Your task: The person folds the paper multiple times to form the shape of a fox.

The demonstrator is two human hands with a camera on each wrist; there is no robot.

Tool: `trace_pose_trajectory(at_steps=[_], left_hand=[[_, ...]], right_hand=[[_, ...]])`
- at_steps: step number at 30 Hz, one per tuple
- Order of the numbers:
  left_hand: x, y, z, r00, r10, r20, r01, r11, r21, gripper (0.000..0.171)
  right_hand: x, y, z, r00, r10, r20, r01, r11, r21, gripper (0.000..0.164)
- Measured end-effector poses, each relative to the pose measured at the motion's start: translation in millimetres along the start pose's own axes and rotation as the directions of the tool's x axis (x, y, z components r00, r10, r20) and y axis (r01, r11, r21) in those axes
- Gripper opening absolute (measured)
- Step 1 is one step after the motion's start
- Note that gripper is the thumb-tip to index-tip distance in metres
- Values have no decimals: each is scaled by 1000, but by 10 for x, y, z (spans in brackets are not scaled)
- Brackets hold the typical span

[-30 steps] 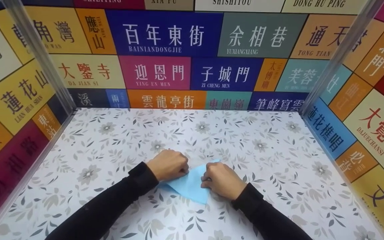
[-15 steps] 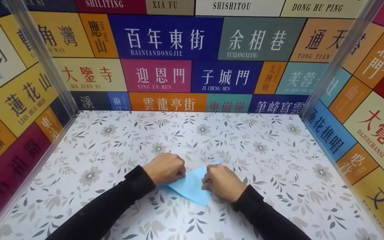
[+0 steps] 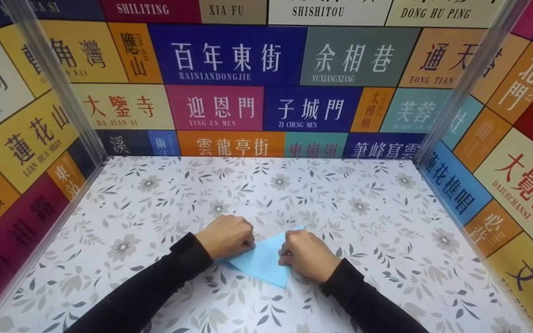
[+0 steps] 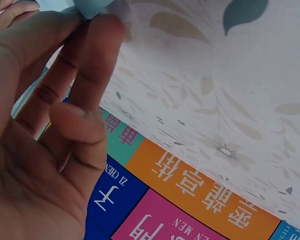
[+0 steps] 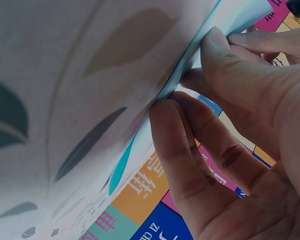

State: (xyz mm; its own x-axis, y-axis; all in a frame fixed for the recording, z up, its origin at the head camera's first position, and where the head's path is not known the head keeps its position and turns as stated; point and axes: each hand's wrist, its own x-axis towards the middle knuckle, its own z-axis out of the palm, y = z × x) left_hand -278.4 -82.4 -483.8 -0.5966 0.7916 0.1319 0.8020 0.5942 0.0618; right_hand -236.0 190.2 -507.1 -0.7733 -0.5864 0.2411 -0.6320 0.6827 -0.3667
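A light blue sheet of paper (image 3: 262, 261), folded to a roughly triangular shape, lies on the patterned tabletop between my two hands. My left hand (image 3: 226, 237) pinches its left corner between thumb and fingertips; in the left wrist view a bit of the paper (image 4: 92, 6) shows at those fingertips. On the opposite side, my right hand (image 3: 310, 253) holds the right edge with bent fingers. Seen from the right wrist, the thumb (image 5: 217, 42) presses on the paper (image 5: 247, 15) while other fingertips sit along its lower edge. A pointed corner sticks out past the right knuckles.
The white tabletop (image 3: 155, 208) has a grey leaf and flower print. Upright panels with coloured blocks of lettering, such as the back wall (image 3: 229, 55), enclose it at the back and both sides. Clear strips (image 3: 63, 83) run up the back corners.
My left hand has shifted a little to the left, and more of the paper's upper edge shows between the hands. The right hand keeps its place, and the head view has tilted up slightly.
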Motion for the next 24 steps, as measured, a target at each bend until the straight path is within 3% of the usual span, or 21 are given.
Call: trace_pose_trajectory(at_steps=[6,14,24], left_hand=[[-96,32,-19,1000,-5,-16,5,999,33,13],[-90,55,-26,1000,-7,-10,7,999,44,23],[-215,32,-20,998,-57,-1,57,995,77,11]], right_hand=[[11,8,10,1000,10,15,-10,1000,-8,13],[-1,2,-8,1000,8,0,-8,1000,2,13],[-15,9,-1,1000,-13,-6,13,1000,-22,10]])
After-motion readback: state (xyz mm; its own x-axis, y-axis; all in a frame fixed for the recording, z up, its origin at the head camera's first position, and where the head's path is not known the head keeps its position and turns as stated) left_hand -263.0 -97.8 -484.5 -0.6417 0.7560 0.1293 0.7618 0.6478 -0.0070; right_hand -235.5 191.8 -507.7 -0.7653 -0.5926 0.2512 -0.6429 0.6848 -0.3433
